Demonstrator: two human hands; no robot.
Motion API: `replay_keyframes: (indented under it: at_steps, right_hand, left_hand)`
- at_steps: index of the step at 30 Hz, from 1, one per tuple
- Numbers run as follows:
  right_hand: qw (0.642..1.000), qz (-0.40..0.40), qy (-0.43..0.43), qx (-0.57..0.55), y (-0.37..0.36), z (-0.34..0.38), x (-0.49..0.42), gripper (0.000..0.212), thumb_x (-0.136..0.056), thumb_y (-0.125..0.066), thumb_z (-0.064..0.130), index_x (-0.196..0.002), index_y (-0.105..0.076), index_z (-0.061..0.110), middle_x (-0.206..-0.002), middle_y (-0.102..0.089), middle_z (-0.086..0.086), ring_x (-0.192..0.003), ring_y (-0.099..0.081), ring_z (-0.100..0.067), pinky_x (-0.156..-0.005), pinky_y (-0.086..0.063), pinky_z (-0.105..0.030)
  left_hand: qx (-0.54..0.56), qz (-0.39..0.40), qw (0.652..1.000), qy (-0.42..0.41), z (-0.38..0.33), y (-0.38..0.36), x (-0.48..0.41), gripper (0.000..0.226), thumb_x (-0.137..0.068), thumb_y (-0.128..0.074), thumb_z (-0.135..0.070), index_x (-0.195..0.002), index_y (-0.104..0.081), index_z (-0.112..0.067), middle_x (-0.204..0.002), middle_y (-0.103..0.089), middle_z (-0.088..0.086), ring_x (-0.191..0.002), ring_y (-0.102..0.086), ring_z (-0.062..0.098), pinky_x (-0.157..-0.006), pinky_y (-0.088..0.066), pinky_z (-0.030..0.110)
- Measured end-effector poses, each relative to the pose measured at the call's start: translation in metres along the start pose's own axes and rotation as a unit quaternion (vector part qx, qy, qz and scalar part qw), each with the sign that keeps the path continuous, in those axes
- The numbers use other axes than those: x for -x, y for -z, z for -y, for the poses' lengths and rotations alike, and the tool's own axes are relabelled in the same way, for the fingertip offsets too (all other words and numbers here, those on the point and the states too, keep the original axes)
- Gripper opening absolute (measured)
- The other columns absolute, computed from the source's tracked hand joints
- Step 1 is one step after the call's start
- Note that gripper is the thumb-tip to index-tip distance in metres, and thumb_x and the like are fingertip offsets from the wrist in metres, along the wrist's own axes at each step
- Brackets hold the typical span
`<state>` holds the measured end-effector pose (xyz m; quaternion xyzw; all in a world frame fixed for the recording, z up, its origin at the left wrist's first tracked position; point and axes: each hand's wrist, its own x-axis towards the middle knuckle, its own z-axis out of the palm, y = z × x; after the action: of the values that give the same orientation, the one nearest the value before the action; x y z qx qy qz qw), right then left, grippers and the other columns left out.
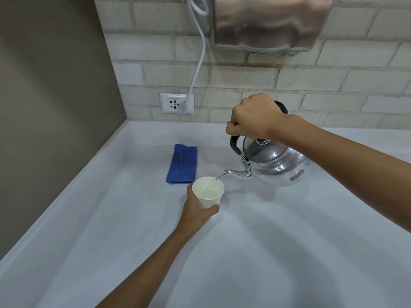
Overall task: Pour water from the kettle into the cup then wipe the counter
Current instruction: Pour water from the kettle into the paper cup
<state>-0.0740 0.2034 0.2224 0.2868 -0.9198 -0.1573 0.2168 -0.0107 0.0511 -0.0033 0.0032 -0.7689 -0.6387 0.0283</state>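
A shiny metal kettle [275,165] with a black handle hangs tilted to the left above the white counter [244,252]. My right hand [253,117] is closed around its handle. A thin stream of water runs from the spout into a white paper cup [208,192]. My left hand [198,210] grips the cup from the near side, just in front of the spout. A folded blue cloth [182,163] lies flat on the counter behind and left of the cup.
A brick-tiled wall runs along the back with a wall socket [176,103] and a white cable [198,63] plugged in. A steel appliance [271,21] hangs on the wall above. A brown wall closes off the left side.
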Motion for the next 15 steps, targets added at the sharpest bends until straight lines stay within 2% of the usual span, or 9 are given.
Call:
replay_keyframes:
  at_steps: [6, 15]
  right_hand:
    - [1.0, 0.004, 0.005, 0.002, 0.0009, 0.0004, -0.0004, 0.045, -0.078, -0.048, 0.02, -0.043, -0.019, 0.012, -0.041, -0.02, -0.003, -0.041, -0.013, -0.017, -0.046, -0.012, -0.023]
    - [1.0, 0.001, 0.003, 0.005, 0.0025, -0.0008, -0.0005, 0.045, -0.078, -0.047, 0.02, -0.044, -0.019, 0.012, -0.041, -0.021, -0.003, -0.041, -0.013, -0.017, -0.046, -0.011, -0.023]
  left_hand:
    - [-0.005, 0.001, 1.0, 0.001, -0.0005, 0.0003, -0.0001, 0.076, -0.066, -0.076, -0.006, -0.125, -0.031, -0.018, -0.115, -0.046, -0.003, -0.102, -0.045, 0.014, -0.061, -0.037, -0.007]
    - [-0.005, 0.0, 1.0, 0.006, 0.001, 0.0004, -0.0002, 0.076, -0.065, -0.077, -0.007, -0.125, -0.031, -0.02, -0.115, -0.047, -0.004, -0.102, -0.046, 0.013, -0.063, -0.04, -0.004]
